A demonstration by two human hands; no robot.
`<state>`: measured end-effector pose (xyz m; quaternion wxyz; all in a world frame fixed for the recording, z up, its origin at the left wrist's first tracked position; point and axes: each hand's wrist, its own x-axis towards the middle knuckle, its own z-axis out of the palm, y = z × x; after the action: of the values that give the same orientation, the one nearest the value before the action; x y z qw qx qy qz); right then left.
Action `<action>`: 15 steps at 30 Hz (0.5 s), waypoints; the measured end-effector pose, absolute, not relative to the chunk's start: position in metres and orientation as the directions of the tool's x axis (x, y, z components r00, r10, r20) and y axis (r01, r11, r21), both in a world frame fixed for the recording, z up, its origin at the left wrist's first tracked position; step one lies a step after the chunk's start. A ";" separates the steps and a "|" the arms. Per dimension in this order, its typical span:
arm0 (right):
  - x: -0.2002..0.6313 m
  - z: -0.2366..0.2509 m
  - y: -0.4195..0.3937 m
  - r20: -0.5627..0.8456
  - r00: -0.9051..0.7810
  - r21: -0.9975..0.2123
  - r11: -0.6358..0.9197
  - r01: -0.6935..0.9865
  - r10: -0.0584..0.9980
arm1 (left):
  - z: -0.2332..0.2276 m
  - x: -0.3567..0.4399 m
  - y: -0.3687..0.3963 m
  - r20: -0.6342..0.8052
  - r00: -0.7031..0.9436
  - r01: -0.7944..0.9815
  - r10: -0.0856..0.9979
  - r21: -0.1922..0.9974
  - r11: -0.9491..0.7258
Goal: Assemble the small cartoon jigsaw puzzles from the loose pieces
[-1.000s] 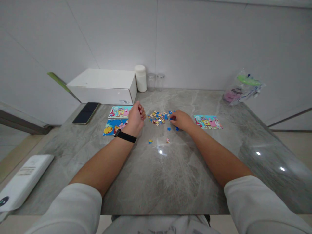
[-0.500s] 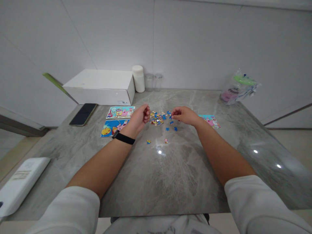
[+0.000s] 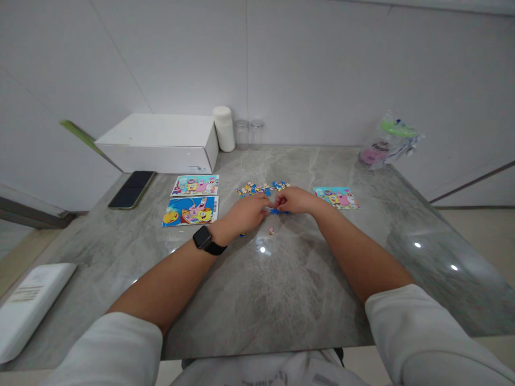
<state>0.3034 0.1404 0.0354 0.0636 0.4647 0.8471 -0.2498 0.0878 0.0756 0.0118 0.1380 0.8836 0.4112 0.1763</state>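
My left hand (image 3: 250, 212), with a black watch (image 3: 203, 237) on its wrist, is palm down in front of a pile of jigsaw pieces (image 3: 253, 188). Its fingers are drawn together and point right; whatever they hold is hidden. Close by on the right, my right hand (image 3: 295, 200) pinches with thumb and forefinger, and I cannot make out what is between them. Blue jigsaw pieces (image 3: 277, 211) lie just under the fingertips. Nearer to me lies a pink jigsaw piece (image 3: 271, 230), and a yellow-and-blue piece (image 3: 242, 234) is partly covered by my left hand.
Two cartoon picture cards, an upper card (image 3: 195, 185) and a lower card (image 3: 189, 211), lie left; another card (image 3: 337, 198) lies right. Behind are a white box (image 3: 156, 131), a white bottle (image 3: 224, 128), two glasses (image 3: 249, 134) and a plastic bag (image 3: 388, 142). A phone (image 3: 132, 190) lies far left.
My left hand has come down and right, turning palm down. My right hand has shifted slightly lower, so the fingertips of both hands nearly meet over the blue pieces. The view has shifted slightly.
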 end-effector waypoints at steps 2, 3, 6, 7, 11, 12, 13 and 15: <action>0.302 0.035 0.139 -0.338 -0.550 -0.341 0.445 0.828 0.764 | 0.010 0.087 0.076 0.173 0.635 0.678 0.753 0.343 -0.651; 0.301 0.035 0.139 -0.334 -0.547 -0.326 0.451 0.831 0.767 | 0.009 0.088 0.076 0.157 0.651 0.676 0.743 0.324 -0.662; 0.300 0.034 0.138 -0.318 -0.547 -0.278 0.476 0.835 0.774 | 0.007 0.088 0.077 0.124 0.677 0.673 0.725 0.293 -0.679; 0.300 0.033 0.137 -0.312 -0.546 -0.266 0.480 0.836 0.778 | 0.006 0.089 0.077 0.120 0.683 0.669 0.720 0.291 -0.683; 0.299 0.031 0.137 -0.306 -0.532 -0.228 0.482 0.846 0.790 | 0.002 0.088 0.078 0.122 0.708 0.642 0.695 0.298 -0.706; 0.299 0.031 0.136 -0.305 -0.529 -0.218 0.483 0.848 0.792 | 0.001 0.088 0.079 0.122 0.713 0.637 0.691 0.300 -0.710; 0.298 0.031 0.136 -0.306 -0.526 -0.209 0.483 0.850 0.793 | 0.001 0.088 0.079 0.121 0.716 0.634 0.688 0.301 -0.713; 0.298 0.031 0.136 -0.306 -0.521 -0.196 0.483 0.853 0.797 | 0.000 0.088 0.080 0.115 0.718 0.634 0.687 0.302 -0.712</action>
<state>0.2981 0.1360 0.0306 0.0869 0.4814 0.8568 -0.1633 0.0876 0.0800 -0.0005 0.1213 0.9187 0.3593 0.1101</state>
